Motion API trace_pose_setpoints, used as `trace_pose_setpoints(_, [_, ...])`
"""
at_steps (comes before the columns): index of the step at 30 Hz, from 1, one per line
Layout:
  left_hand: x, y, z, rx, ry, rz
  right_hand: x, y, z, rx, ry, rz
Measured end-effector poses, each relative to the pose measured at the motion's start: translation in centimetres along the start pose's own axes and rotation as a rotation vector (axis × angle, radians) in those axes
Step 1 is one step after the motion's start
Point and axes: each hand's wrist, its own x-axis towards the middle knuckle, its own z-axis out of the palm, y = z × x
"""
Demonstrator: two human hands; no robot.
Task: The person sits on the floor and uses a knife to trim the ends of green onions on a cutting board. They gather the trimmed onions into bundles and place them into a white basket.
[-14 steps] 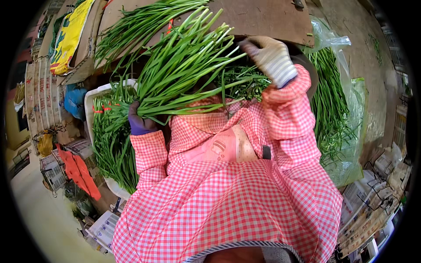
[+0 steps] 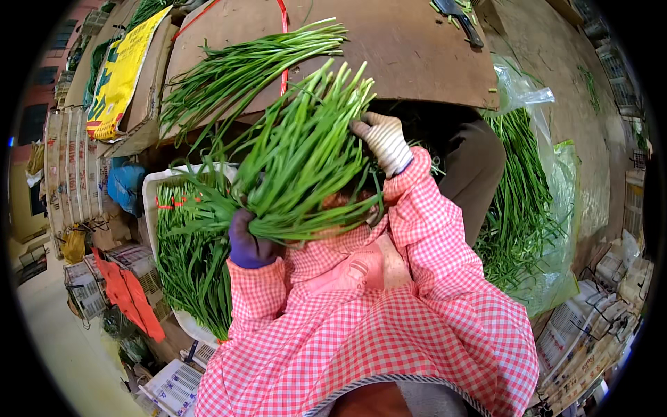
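Observation:
My left hand (image 2: pixel 251 240), in a purple glove, grips the leafy end of a large bunch of long green leafy stalks (image 2: pixel 299 156) held across my lap. My right hand (image 2: pixel 381 139), in a striped pale glove, is closed at the pale stem end at the bunch's upper right. Another loose bunch (image 2: pixel 240 66) lies on the brown board (image 2: pixel 410 62) just above. To my left, a white crate (image 2: pixel 151 208) holds tightly packed stalks (image 2: pixel 187 257), some tied with red bands. A long heap of similar stalks (image 2: pixel 517 187) lies on plastic to my right.
A knife (image 2: pixel 467 28) lies at the board's upper right, near cut bits. A red strap (image 2: pixel 283 21) lies across the board. Yellow printed sacking (image 2: pixel 121 69), a blue bag (image 2: pixel 125 187), red cloth (image 2: pixel 128 292) and stacked crates (image 2: pixel 83 292) stand at the left.
My right hand has come down and leftward to close on the stem end. My left hand has shifted right and lower, turning the bunch more upright. My dark-trousered knee now shows at right.

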Motion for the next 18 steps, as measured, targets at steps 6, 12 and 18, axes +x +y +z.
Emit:
trace_pose_setpoints(6, [1.3, 3.1, -1.8, -0.313, -0.015, -0.079, -2.0, 3.1, -1.4, -0.103, 0.016, 0.01])
trace_pose_setpoints(12, [-1.5, -1.8, -5.2, -0.675, 0.183, -0.188, -1.2, 6.2, -6.7, -0.834, 0.01, 0.044])
trace_pose_setpoints(18, [-1.5, -2.5, -5.8, -0.714, 0.148, -0.253, -1.9, 4.1, -14.0, -0.98, 0.247, 0.063])
